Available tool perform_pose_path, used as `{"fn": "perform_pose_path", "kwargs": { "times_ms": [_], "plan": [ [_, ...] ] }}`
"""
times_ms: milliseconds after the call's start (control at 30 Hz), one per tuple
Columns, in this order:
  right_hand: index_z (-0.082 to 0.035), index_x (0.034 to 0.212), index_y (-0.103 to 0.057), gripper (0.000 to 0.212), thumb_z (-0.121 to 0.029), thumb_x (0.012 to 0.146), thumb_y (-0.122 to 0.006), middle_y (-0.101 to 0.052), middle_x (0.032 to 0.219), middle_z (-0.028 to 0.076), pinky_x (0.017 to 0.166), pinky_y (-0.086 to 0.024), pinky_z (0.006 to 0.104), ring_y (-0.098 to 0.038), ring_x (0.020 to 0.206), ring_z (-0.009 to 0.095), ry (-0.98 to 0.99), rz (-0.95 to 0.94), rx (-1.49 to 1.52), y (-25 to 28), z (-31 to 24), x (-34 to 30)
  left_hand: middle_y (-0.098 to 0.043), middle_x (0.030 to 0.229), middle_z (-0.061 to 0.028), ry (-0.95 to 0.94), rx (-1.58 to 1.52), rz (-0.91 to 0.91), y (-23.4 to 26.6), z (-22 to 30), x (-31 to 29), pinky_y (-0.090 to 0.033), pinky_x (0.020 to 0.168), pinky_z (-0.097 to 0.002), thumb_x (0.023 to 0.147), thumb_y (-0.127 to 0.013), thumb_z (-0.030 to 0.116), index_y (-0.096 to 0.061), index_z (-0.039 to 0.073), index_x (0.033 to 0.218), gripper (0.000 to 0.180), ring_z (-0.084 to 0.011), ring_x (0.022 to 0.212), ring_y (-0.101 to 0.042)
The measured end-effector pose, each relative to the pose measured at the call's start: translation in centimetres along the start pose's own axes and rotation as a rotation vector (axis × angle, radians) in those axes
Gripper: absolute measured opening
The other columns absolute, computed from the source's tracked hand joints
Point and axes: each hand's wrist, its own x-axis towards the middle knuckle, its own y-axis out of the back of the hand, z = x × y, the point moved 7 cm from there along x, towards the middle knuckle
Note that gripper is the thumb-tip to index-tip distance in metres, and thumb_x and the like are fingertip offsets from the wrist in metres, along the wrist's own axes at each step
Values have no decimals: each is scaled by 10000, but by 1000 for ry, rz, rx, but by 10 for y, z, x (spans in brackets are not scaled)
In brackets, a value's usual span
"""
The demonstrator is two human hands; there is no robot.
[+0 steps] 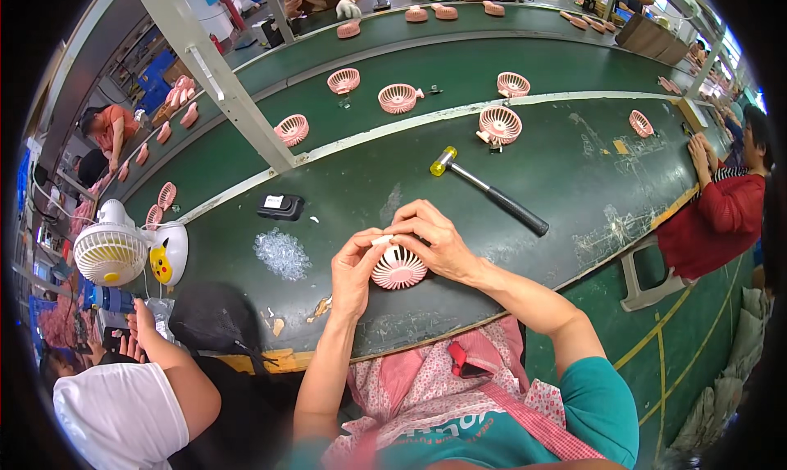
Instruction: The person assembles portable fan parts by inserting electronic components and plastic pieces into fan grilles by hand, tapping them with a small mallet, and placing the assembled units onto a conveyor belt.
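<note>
Near the front of the green worktable, a pink slotted fan housing (399,271) is held between both my hands. Its ribbed round side faces me, and a small pale piece sits at its upper edge. My left hand (354,265) pinches it from the left, thumb at the pale piece. Over the top and right side, the fingers of my right hand (434,239) are bent round it. Left of my hands lies a heap of small clear plastic pieces (281,254). A mallet (492,192) with a yellow head and black handle rests beyond my right hand.
A black case (280,207), a white desk fan (113,253) and a black bag (215,318) are to the left. Several pink fan housings (398,98) sit along the conveyor (459,66). A metal post (215,72) rises at left. People sit on both sides.
</note>
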Motion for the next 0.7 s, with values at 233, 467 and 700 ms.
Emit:
{"fn": "perform_pose_path", "kwargs": {
  "times_ms": [233, 467, 700],
  "plan": [
    [-43, 927, -676, 176, -82, 790, -779, -643, 856, 61, 787, -434, 366, -596, 793, 228, 105, 39, -93, 5, -7, -1, -701, 1000, -52, 88, -55, -68, -5, 1, -2, -518, 819, -236, 953, -650, 59, -648, 14, 1091, 145, -95, 903, -653],
    [-48, 894, -667, 139, -69, 798, -765, -644, 826, 60, 831, -442, 385, -614, 788, 231, 157, -6, -157, 4, -14, -3, -709, 1001, -69, 210, -170, -28, 13, -14, -3, -536, 824, -256, 927, -695, 113, -656, 28, 1059, 162, -122, 891, -674],
    [-48, 898, -648, 135, -68, 816, -753, -649, 847, 56, 879, -422, 392, -623, 823, 221, 84, 14, -98, 3, -12, 0, -671, 1015, -44, 92, -48, -37, 0, 0, -4, -526, 822, -238, 926, -676, 31, -656, 14, 1042, 119, -94, 911, -630]
  ]
}}
